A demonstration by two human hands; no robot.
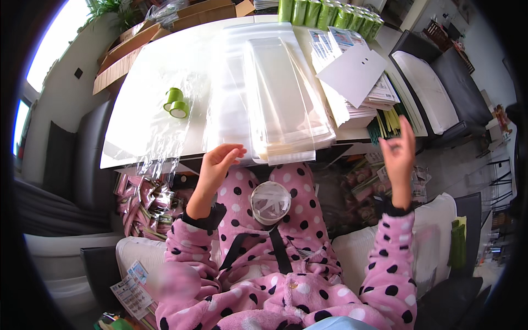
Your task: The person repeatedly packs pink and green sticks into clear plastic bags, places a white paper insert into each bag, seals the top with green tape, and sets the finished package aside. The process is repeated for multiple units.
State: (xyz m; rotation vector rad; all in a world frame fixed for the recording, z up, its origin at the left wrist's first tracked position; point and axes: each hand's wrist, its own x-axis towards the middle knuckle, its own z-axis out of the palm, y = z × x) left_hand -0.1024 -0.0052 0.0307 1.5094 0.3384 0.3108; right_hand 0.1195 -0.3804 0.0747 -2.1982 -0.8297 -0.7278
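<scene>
My left hand [222,163] hovers at the table's front edge with fingers half curled. Whether something thin and clear is between its fingertips, I cannot tell. Just right of it lies a stack of clear plastic bags [280,99], overhanging the edge. My right hand [399,152] is raised with fingers apart and nothing visible in it. It is nearest to bundles of green and yellow strips [385,123] and a pile of printed cards [381,93], topped by a blank white card [352,74]. Between my knees stands a round tub [270,204] holding whitish strips.
Green tape rolls [177,105] and clear film [165,132] lie on the white table [132,103]. Wrapped green rolls [330,14] line the back right. Cardboard boxes [123,57] stand at the left. Pink packaged items [142,202] fill the space below. A chair [425,90] stands right.
</scene>
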